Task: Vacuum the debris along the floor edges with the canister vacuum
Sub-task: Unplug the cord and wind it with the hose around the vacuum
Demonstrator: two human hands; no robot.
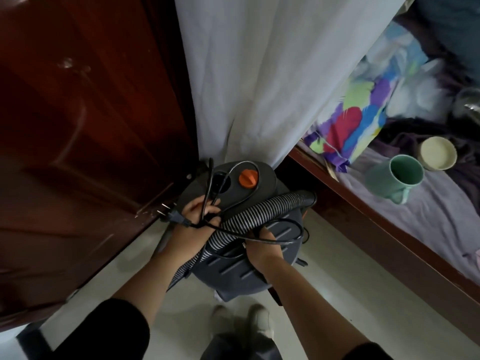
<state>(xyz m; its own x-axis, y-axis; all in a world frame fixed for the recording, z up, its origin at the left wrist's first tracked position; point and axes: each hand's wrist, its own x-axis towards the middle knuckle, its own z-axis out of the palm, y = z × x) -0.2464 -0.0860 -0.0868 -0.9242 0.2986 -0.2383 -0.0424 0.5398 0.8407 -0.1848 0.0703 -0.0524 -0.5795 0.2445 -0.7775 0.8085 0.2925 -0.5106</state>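
Pale floor [337,281] carried the grey canister vacuum [233,268], a white curtain [259,74] behind it. Over its lid the left hand [200,211] gripped the looped power cord [285,240]; the right hand [265,245] seemingly clutched the ribbed hose [259,211] across its top.

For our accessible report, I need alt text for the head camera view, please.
A person stands over a grey canister vacuum, left hand gripping its looped black power cord, right hand on the lid beside the ribbed hose. A dark wooden door stands left, a white curtain behind, a bed right.
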